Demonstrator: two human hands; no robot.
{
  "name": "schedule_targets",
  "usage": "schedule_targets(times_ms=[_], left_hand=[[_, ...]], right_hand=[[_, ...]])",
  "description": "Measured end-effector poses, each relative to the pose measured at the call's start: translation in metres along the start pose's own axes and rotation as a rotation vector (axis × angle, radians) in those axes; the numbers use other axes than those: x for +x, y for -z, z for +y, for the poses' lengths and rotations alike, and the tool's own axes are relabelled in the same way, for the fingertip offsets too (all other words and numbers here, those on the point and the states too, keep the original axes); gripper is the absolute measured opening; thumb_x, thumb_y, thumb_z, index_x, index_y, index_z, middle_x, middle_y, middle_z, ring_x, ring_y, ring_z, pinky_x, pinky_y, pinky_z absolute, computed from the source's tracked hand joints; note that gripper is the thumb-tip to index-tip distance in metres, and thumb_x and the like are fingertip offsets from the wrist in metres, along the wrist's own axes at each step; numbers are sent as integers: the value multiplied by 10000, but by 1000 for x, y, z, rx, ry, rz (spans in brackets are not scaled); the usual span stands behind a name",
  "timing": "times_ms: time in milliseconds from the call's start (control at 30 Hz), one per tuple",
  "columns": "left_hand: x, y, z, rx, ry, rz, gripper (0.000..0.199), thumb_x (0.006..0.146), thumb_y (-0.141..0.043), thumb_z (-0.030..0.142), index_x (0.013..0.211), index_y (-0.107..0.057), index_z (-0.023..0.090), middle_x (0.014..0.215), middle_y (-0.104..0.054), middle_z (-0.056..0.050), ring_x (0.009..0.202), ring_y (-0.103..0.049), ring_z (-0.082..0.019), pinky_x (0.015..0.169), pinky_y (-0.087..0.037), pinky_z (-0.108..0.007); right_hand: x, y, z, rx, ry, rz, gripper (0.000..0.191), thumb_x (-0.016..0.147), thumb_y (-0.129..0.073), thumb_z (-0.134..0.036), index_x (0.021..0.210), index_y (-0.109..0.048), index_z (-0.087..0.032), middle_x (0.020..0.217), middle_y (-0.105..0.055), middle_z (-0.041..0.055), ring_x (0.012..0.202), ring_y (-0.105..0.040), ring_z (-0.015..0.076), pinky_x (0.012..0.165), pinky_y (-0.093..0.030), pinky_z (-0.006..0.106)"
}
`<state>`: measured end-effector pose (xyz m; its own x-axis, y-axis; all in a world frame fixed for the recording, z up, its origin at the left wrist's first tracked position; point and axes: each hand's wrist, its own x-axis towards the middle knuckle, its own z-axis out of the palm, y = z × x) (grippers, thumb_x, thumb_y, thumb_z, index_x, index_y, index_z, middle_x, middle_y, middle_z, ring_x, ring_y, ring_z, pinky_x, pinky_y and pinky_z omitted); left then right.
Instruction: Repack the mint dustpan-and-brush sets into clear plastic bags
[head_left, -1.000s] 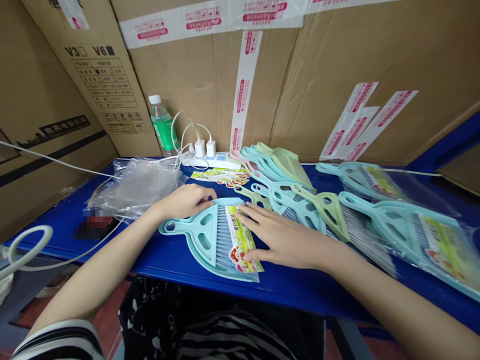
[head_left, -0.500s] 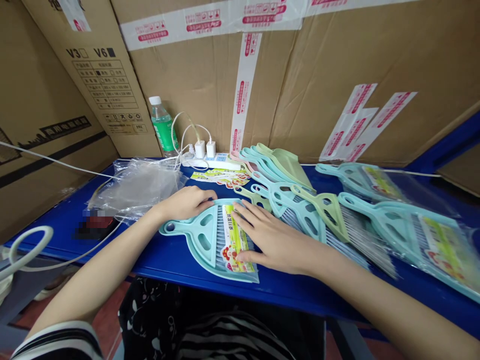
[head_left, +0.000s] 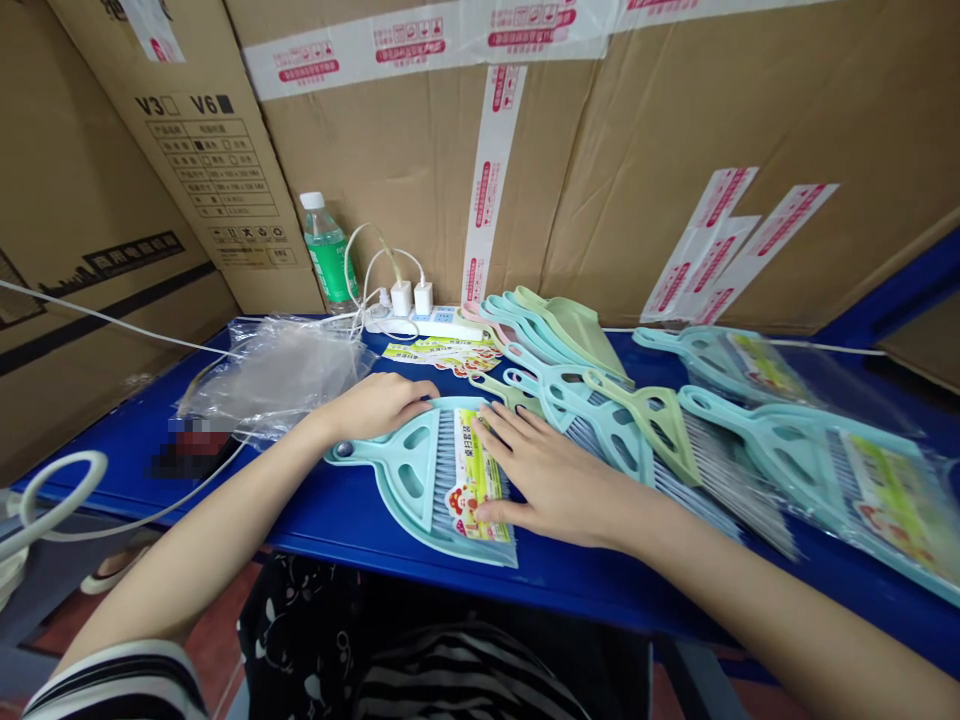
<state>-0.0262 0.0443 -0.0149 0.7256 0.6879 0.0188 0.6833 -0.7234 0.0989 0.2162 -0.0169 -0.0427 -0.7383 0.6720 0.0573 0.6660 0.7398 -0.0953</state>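
In front of me a light-blue dustpan (head_left: 384, 497) lies flat near the table's front edge, its handle to the left. A matching brush (head_left: 415, 470) with grey-blue bristles rests in it. On the bristles is a yellow-green printed label card (head_left: 472, 480) with a cartoon figure. My left hand (head_left: 379, 408) is curled at the dustpan's far edge, thumb and fingers closed on the rim; its fingertips are partly hidden. Spread out, my right hand (head_left: 555, 475) lies with its fingers over the card's right side and the bristle ends.
Clear plastic bags (head_left: 289, 370) lie at left. Behind are more label cards (head_left: 442, 352), a power strip (head_left: 431, 325) and a bottle (head_left: 330, 255). To the right are stacked dustpans (head_left: 574, 325), loose brushes (head_left: 667, 430) and bagged sets (head_left: 810, 460). Cardboard boxes (head_left: 600, 180) wall the back.
The label card has shifted slightly to the right on the bristles, and the dustpan's handle end has moved slightly right. Both hands stay in nearly the same places.
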Motion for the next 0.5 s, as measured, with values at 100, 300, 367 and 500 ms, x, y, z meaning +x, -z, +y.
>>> schedule_targets(times_ms=[100,300,367,500], left_hand=[[0,0,0,2,-3,2,295,975,-350,302,1026,-614,182,782,-705,-37,685,-649,-182,601,-391,-253],[0,-1,0,-4,-13,15,298,972,-349,301,1015,-616,177,743,-695,-30,647,-640,-169,581,-379,-245],[0,-1,-1,-7,-13,15,296,971,-349,301,1006,-616,178,755,-701,-32,663,-647,-171,585,-382,-245],[0,-1,-1,-14,-17,19,288,969,-353,299,991,-614,180,766,-702,-35,670,-647,-173,583,-383,-247]], right_hand=[[0,1,-2,-1,-5,-10,955,865,-348,-749,1459,-373,-1,1504,-337,273,1402,-290,400,1116,-335,535],[1,1,-4,51,-24,-28,952,878,-371,-722,1479,-317,15,1541,-246,265,1430,-202,401,1142,-281,549],[2,3,-4,67,-18,-26,952,878,-368,-721,1490,-295,5,1551,-229,253,1434,-193,405,1139,-273,570],[5,5,-7,60,31,-39,888,886,-391,-702,1504,-308,-70,1563,-249,205,1442,-180,391,1145,-255,576]])
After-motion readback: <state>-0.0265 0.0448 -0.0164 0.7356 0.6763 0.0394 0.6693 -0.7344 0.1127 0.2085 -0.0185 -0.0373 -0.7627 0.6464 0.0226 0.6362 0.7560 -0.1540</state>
